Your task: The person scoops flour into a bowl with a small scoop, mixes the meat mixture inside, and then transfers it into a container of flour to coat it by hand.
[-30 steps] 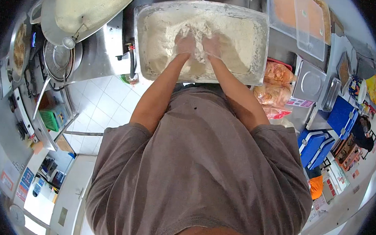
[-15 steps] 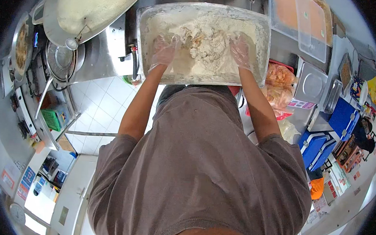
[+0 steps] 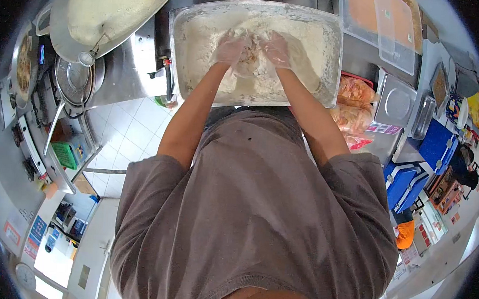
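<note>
A large rectangular tub [image 3: 173, 63] of white flour [image 3: 306, 38] is in front of me. Both my hands wear clear plastic gloves and are down in it, near its middle. My left hand [image 3: 232, 48] has its fingers curled in on a clump of flour-coated pieces [image 3: 249, 57], a few brownish bits showing through. From the other side, my right hand [image 3: 275, 48] closes on the same clump, so it lies pressed between the two palms. Flour hides some of the fingertips.
A big pan [image 3: 116, 10] of pale liquid stands at upper left, beside a strainer [image 3: 74, 82]. To the right are bags of orange-coloured pieces [image 3: 354, 104], a steel lidded container [image 3: 396, 99] and clear plastic bins [image 3: 394, 38]. Blue cases [image 3: 404, 184] sit farther right.
My hands have come inward from the tub's two sides to its middle, closing on the floured clump, which was heaped between them before.
</note>
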Demonstrator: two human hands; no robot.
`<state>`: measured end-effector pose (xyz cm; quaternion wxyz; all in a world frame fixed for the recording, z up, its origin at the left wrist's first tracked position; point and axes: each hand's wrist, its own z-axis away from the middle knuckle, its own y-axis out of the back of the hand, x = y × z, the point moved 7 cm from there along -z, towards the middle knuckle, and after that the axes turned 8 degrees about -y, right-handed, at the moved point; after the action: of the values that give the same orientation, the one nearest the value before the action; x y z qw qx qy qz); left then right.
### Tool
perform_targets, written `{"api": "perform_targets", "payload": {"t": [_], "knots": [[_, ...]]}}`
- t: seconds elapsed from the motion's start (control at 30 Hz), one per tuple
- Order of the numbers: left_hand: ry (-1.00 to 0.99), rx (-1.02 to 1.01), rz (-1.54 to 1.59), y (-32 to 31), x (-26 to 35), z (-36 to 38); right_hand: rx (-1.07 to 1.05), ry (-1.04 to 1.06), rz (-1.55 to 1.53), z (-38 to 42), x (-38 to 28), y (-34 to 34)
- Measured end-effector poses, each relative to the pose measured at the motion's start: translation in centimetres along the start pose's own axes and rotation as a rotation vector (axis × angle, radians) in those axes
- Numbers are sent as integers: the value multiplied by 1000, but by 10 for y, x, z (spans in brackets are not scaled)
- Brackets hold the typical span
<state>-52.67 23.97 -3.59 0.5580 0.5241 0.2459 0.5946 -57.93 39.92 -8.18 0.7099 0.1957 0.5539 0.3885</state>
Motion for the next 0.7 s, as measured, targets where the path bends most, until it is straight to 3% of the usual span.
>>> {"api": "perform_targets", "payload": {"t": [0.07,0.1,0.27,0.33,0.4,0.43,0.47,0.53,0.57,0.6,0.63,0.7], "knots": [[94,44,98,9,-11,17,-50,-165,-213,11,16,14],[150,67,147,17,-19,27,-23,-171,-162,15,15,32],[463,65,301,47,-52,95,155,-140,513,46,12,138],[362,-40,205,5,-56,109,-85,67,708,51,44,124],[194,-167,109,-46,-54,119,-96,127,717,71,50,112],[123,-235,94,-65,-49,123,13,81,631,98,34,111],[71,-318,132,-73,-36,134,-249,153,821,124,-2,105],[16,-457,302,-67,-4,138,-759,310,1038,140,10,52],[-1,-526,438,-51,18,134,-694,127,515,127,68,-8],[-95,-510,464,-53,27,127,-602,77,310,119,67,-23],[-188,-494,490,-56,37,121,-518,27,208,109,44,-29],[-138,-604,357,-141,16,100,-396,-100,88,84,20,-35]]}}
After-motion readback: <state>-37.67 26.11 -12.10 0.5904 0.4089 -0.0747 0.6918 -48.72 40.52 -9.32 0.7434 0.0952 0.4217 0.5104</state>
